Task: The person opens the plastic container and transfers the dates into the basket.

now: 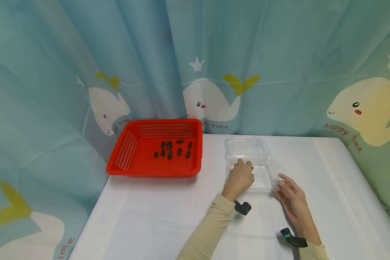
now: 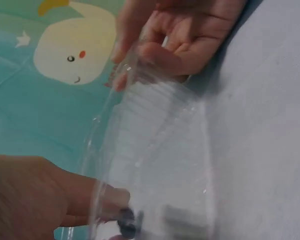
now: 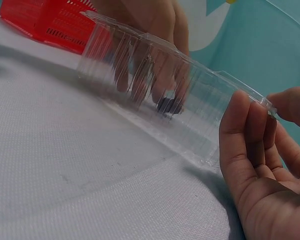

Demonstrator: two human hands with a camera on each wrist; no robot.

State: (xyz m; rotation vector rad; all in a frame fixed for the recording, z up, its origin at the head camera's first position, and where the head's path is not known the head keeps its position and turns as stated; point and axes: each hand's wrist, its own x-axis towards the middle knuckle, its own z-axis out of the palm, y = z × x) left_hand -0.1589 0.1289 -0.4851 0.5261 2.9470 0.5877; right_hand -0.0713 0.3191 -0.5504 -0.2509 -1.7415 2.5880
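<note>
A clear plastic clamshell box (image 1: 261, 177) sits on the table with its lid (image 1: 245, 147) folded back behind it. My left hand (image 1: 240, 177) reaches down inside the box, fingertips pinching a dark brown date (image 2: 127, 223). Through the transparent wall, the right wrist view shows that date (image 3: 170, 105) low in the box, close to its floor. At the right front corner, my right hand (image 3: 270, 170) holds the box rim between thumb and fingers. The left wrist view is blurred; a dark shape beside the date cannot be made out.
To the left stands a red plastic basket (image 1: 154, 172) with slotted walls. Several dark dates (image 1: 169, 154) lie spread over its floor. A white cloth (image 1: 169, 224) covers the table, and a whale-print curtain (image 1: 149, 54) hangs behind and at the sides.
</note>
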